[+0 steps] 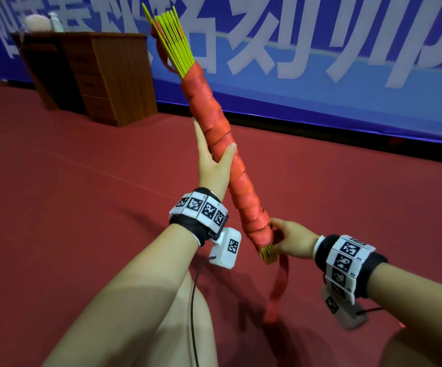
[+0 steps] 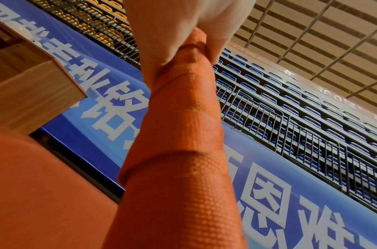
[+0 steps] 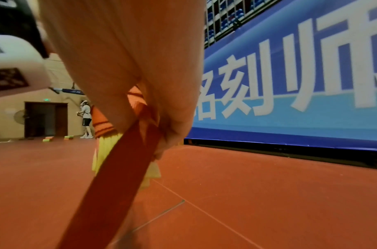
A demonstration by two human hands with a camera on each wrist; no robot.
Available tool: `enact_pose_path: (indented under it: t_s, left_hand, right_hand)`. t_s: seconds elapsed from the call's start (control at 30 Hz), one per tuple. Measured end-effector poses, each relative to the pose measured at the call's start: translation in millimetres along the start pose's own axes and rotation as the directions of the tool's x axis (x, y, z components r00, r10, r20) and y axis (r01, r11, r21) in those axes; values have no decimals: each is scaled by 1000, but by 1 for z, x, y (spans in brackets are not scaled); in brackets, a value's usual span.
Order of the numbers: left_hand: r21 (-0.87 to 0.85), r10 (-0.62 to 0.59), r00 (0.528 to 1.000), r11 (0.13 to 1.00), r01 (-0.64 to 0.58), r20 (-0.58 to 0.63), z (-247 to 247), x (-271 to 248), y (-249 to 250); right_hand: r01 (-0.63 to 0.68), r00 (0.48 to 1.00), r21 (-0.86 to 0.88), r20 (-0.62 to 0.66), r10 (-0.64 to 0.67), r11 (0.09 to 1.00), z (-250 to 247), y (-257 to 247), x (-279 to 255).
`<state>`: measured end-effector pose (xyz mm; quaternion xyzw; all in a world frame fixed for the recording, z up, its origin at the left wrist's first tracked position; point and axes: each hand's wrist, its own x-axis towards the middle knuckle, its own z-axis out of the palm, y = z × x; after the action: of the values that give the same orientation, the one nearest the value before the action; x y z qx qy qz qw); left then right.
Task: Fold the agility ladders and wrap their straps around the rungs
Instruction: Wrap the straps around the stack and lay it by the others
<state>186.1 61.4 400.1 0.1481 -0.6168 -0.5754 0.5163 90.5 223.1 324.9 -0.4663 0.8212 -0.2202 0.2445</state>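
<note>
- Leaning up and away from the person, the bundle of yellow rungs (image 1: 172, 41) is being held in the air over the red floor (image 1: 346, 207), with the orange strap (image 1: 214, 123) coiled around almost its whole length.
- Bare rung tips are fanning out past the wrapping at the far upper end, and a short tuft is poking out at the near lower end.
- The left hand (image 1: 214, 165) is cradling the middle of the wrapped bundle: its thumb is lying across the near side and a straight finger is running up the far side; the left wrist view is showing the strap's woven coils pressed between thumb and fingers.
- The right hand (image 1: 291, 239) is gripping the lower end of the bundle, fingers curled round the last coils.
- A loose tail of strap (image 1: 278, 292) is hanging down from under the right hand toward the floor; the right wrist view is showing it passing out between the curled fingers (image 3: 179, 134).
- A blue banner (image 1: 320, 49) with white characters is running along behind, and a wooden cabinet (image 1: 103, 75) is standing against it on the left.
</note>
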Motion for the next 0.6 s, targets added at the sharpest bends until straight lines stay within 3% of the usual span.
enact_pose_path:
  t_s: [0.1, 0.17, 0.27, 0.33, 0.47, 0.6]
  left_hand:
    - [48, 12, 1000, 999, -12, -1, 0, 0, -2]
    - [71, 28, 1000, 997, -27, -13, 1, 0, -3]
    - [70, 50, 998, 996, -47, -34, 3, 1, -5]
    - [62, 37, 997, 998, -32, -74, 5, 0, -6]
    - [-3, -34, 985, 999, 34, -169, 10, 1, -10]
    - [-41, -100, 980, 995, 94, -171, 14, 1, -12]
  right_hand:
    - [26, 998, -162, -47, -34, 986, 4, -3, -2]
    - [-22, 997, -173, -75, 9, 985, 2, -4, -2]
    - [-105, 989, -64, -114, 97, 992, -4, -3, -3]
    - [-130, 970, 16, -204, 130, 991, -4, 0, -2]
    - [-170, 895, 149, -391, 216, 974, 3, 3, -3]
    - [-131, 828, 358, -473, 301, 925, 1, 6, -6]
